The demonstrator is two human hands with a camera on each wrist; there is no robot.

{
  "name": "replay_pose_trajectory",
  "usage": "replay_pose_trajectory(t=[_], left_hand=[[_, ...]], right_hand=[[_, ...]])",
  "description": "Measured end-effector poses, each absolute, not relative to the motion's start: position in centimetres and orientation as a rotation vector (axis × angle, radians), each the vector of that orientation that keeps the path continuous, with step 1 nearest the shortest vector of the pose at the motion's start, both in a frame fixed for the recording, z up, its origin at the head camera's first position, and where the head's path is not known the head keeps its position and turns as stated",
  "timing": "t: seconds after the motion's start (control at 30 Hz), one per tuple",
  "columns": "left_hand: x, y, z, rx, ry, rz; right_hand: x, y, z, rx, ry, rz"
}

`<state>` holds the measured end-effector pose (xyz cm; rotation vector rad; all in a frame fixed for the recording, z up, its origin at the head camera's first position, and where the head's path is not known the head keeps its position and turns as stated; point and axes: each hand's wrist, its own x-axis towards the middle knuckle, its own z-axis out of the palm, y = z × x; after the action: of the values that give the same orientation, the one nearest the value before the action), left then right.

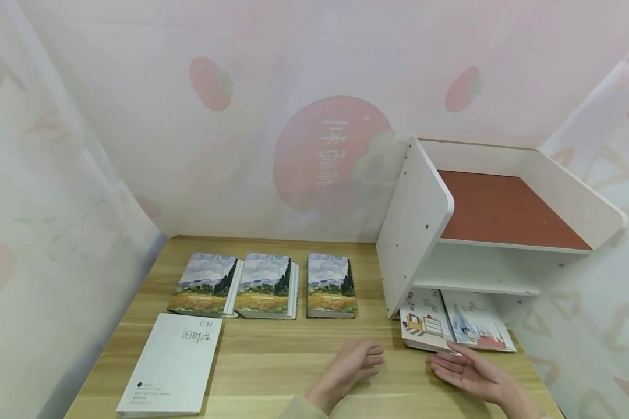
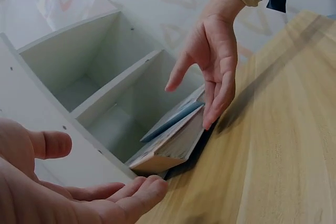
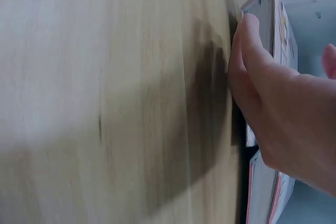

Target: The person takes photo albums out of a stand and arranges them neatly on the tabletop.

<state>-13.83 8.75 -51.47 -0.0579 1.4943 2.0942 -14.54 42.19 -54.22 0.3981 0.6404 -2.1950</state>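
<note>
My right hand (image 1: 472, 375) is right in front of the low bottom compartment of a white shelf unit (image 1: 411, 233), its fingers extended and thumb apart. In the right wrist view its fingertips lie along the edge of an illustrated book (image 3: 281, 30). That book (image 1: 424, 320), with a drawn room on its cover, lies flat, sticking partly out of the compartment. Beside it lies a second illustrated book (image 1: 477, 323) with a blue tent picture. My left hand (image 1: 348, 369) hovers over the table left of the shelf, fingers loosely extended and holding nothing.
Along the back of the wooden table (image 1: 272, 361) are stacked landscape-cover books (image 1: 204, 285), another such stack (image 1: 264, 285) and a landscape-cover book (image 1: 331, 285). A larger white book (image 1: 173, 364) lies at front left. The shelf's upper compartment has a red-brown board (image 1: 503, 203).
</note>
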Motion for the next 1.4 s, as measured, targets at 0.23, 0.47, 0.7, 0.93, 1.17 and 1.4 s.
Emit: replay_pose_trajectory(t=[0.23, 0.47, 0.7, 0.93, 1.17, 1.4], left_hand=[[-14.7, 9.7, -51.8, -0.035, 1.419, 2.092], [-16.0, 10.6, -52.4, -0.041, 1.407, 2.07], [-16.9, 11.9, -53.9, -0.029, 1.368, 2.076], [-17.1, 13.5, -54.9, -0.021, 1.267, 2.093], [-17.8, 14.8, -54.8, -0.022, 1.306, 2.098], [-18.1, 15.2, -54.5, -0.043, 1.386, 2.069]], right_hand=[[-14.6, 44.5, -54.6, 0.441, 0.569, -2.182], [-14.8, 46.8, -54.8, 0.366, 0.59, -2.179], [-15.9, 47.7, -54.6, 0.369, 0.815, -2.176], [-16.1, 47.5, -55.2, 0.401, 0.737, -2.187], [-16.1, 46.6, -55.2, 0.494, 0.767, -2.224], [-16.5, 46.2, -55.4, 0.533, 0.885, -2.188]])
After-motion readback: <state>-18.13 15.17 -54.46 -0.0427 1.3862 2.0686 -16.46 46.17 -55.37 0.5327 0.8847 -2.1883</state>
